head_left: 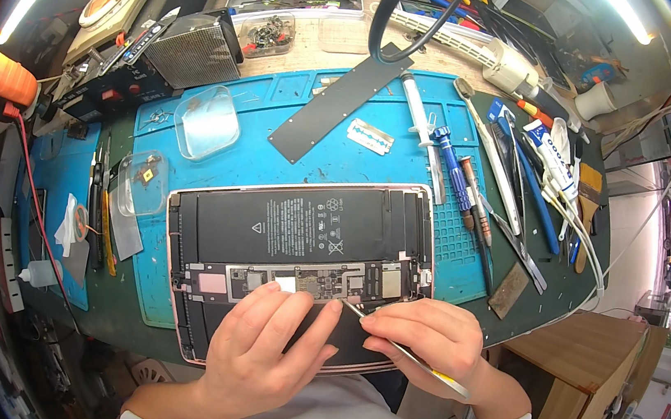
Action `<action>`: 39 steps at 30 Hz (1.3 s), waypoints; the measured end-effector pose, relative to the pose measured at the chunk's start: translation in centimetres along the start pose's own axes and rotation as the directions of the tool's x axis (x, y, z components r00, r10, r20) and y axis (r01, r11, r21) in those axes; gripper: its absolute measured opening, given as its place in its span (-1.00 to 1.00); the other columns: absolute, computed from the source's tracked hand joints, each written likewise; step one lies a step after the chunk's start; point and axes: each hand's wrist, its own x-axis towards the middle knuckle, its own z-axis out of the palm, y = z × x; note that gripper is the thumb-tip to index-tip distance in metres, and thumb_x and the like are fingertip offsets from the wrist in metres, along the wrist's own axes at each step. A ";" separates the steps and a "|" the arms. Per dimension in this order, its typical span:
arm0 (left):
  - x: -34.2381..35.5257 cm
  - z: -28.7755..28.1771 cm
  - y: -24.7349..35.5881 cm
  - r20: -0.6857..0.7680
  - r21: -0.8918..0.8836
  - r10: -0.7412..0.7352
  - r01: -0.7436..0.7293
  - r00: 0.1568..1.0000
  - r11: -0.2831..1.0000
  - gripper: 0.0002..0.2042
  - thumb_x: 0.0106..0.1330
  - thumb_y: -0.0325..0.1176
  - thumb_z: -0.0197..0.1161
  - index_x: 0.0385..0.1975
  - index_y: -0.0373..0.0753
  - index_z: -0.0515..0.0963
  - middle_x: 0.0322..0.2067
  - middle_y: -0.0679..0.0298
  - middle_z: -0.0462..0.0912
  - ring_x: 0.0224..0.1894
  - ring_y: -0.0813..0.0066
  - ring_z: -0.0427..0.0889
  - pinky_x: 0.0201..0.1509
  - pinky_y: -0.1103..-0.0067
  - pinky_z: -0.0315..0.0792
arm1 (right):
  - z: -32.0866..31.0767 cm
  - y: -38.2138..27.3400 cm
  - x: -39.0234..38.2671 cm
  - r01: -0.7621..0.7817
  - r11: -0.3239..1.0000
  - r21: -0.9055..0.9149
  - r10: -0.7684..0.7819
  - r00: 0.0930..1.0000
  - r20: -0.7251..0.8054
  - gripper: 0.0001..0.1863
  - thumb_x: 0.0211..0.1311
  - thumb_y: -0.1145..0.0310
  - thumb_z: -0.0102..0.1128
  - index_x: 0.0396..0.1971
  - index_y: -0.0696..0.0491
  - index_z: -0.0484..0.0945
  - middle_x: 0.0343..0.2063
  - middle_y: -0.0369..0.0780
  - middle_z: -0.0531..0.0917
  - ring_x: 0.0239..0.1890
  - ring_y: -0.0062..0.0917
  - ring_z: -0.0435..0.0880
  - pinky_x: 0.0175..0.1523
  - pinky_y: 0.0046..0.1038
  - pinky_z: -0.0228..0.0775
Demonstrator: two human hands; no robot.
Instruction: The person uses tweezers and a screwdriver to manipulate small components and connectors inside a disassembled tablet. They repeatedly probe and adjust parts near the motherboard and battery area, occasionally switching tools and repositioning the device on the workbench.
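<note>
An opened tablet [181, 258] with a pink rim lies on the mat, its innards facing up. A large black battery [243, 224] fills the part away from me, and a circuit board [319, 282] with metal shields runs beside it. My left hand [263, 338] rests over the near half with fingers stretched out and apart, fingertips at the board's near edge; it holds nothing I can see. In my right hand [429, 336] slim silver tweezers [410, 355], yellow-marked near the back end, are pinched. Their tip meets the board beside my left index fingertip.
Beyond the tablet, a black metal plate [322, 113] and a razor blade [370, 137] lie on the blue mat [266, 164]. Clear plastic boxes [207, 124] stand left. Screwdrivers [455, 173], a syringe [417, 111], a brush [590, 193] and white cables [589, 238] crowd the right.
</note>
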 end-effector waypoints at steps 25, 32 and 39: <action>0.2 0.0 0.0 -0.002 0.016 0.006 -0.006 1.000 1.000 -0.55 0.20 -0.21 0.47 0.12 -0.16 0.74 0.05 0.16 0.56 0.14 0.08 0.52 0.25 0.21 0.54 | -0.1 0.0 0.1 -0.016 1.000 0.013 0.016 1.000 0.012 -0.70 0.06 0.48 0.64 -0.17 0.10 0.78 -0.28 -0.18 0.83 -0.34 -0.38 0.82 -0.28 -0.47 0.64; 0.3 0.0 0.0 -0.010 0.020 0.005 -0.005 1.000 1.000 -0.55 0.17 -0.25 0.47 0.10 -0.16 0.75 0.03 0.18 0.58 0.13 0.10 0.53 0.24 0.23 0.56 | -0.2 0.0 0.0 -0.016 1.000 0.008 0.016 1.000 0.017 -0.70 0.06 0.48 0.64 -0.18 0.10 0.79 -0.29 -0.18 0.83 -0.35 -0.38 0.82 -0.28 -0.48 0.63; 0.4 0.0 0.2 -0.031 0.043 0.011 -0.010 0.999 0.999 -0.58 0.16 -0.29 0.47 0.07 -0.16 0.77 0.01 0.19 0.60 0.12 0.12 0.56 0.23 0.26 0.59 | -0.1 0.1 0.0 -0.011 1.000 0.010 0.011 1.000 0.011 -0.71 0.07 0.46 0.64 -0.18 0.10 0.79 -0.29 -0.19 0.83 -0.36 -0.39 0.81 -0.30 -0.49 0.62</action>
